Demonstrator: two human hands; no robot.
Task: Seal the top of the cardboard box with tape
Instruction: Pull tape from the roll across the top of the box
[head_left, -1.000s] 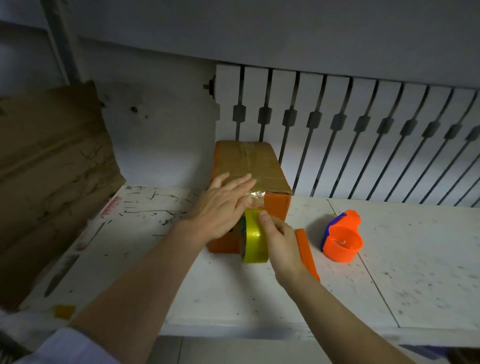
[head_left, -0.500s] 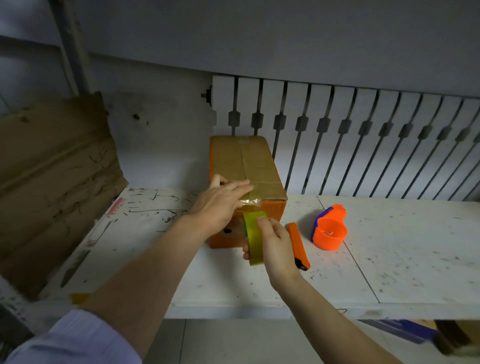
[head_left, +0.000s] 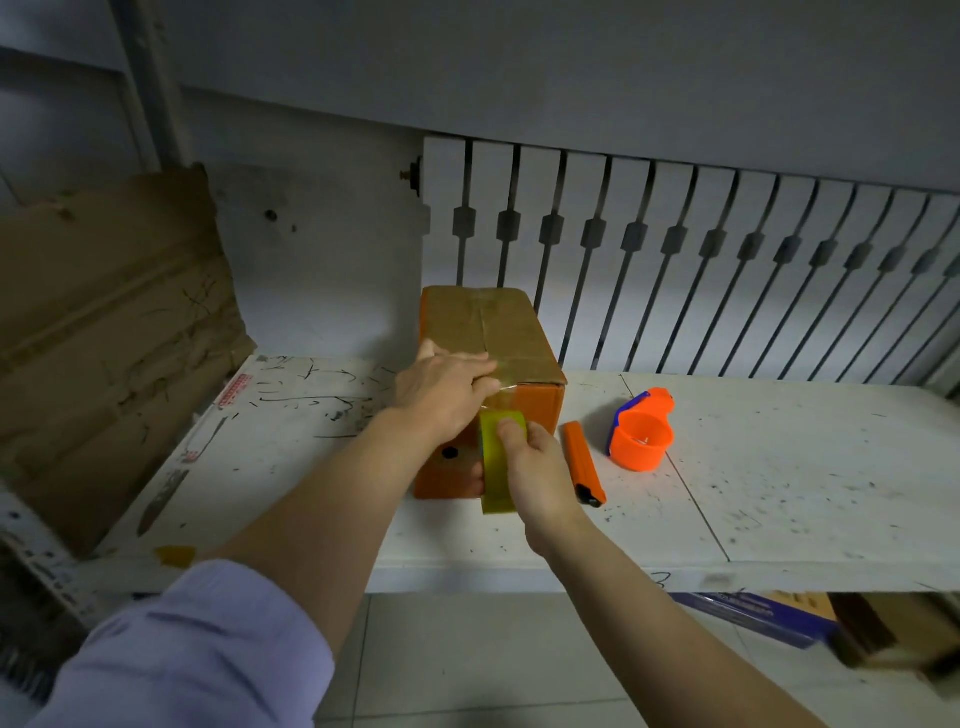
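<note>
A small cardboard box (head_left: 498, 332) with orange sides stands on the white table (head_left: 779, 493), its top flaps closed and a tape strip running along the seam. My left hand (head_left: 441, 392) lies flat on the near top edge of the box, pressing the clear tape end down. My right hand (head_left: 535, 467) grips a yellow-green tape roll (head_left: 496, 457) held upright against the box's front face. A short stretch of tape runs from the roll up to the box's edge.
An orange utility knife (head_left: 584, 462) lies right of the box. Further right sits an orange and blue tape dispenser (head_left: 641, 436). A large worn cardboard sheet (head_left: 104, 338) leans at the left. White slatted panels stand behind the table. Boxes show under the table at the right.
My right hand has drawn the roll lower down the box's front face. My left hand has stayed on the box's near top edge. The view has pulled back.
</note>
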